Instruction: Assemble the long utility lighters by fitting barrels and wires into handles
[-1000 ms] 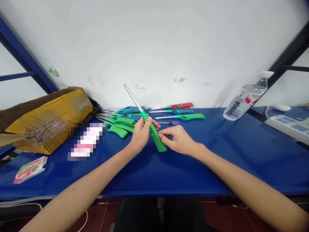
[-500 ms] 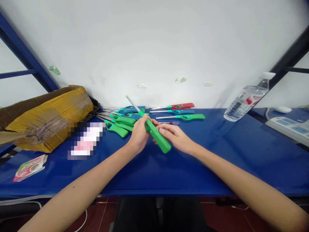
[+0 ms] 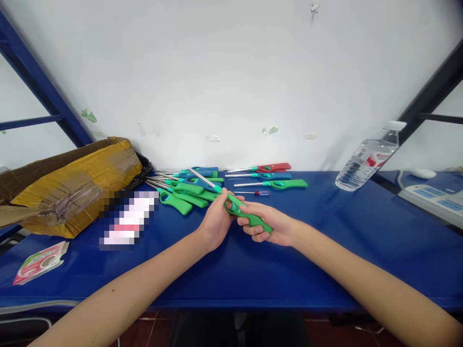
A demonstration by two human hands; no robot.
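Observation:
A green long-neck lighter (image 3: pixel 257 221) is held between both hands over the blue table, its metal tube slanting up and to the left. My left hand (image 3: pixel 217 219) closes around the front part of it, near the trigger ring. Around the handle wrap the fingers of my right hand (image 3: pixel 271 222). Beyond my left hand lies a pile of green and blue lighters (image 3: pixel 188 188), tubes to the left. Right of the pile rest a red lighter (image 3: pixel 275 167), a blue lighter (image 3: pixel 277 176) and a green lighter (image 3: pixel 291 184) in rows, with a small screwdriver (image 3: pixel 261 193) nearer to me.
On the left stands an open taped cardboard box (image 3: pixel 75 188), with a torn pink packet (image 3: pixel 41 262) in front. A water bottle (image 3: pixel 367 161) and a white power strip (image 3: pixel 434 197) are on the right. The blue table (image 3: pixel 325 270) meets a white wall.
My right hand has gone from touching the lighter with its fingertips to gripping its handle. The lighter has turned, showing its trigger side. The view has tilted slightly upward.

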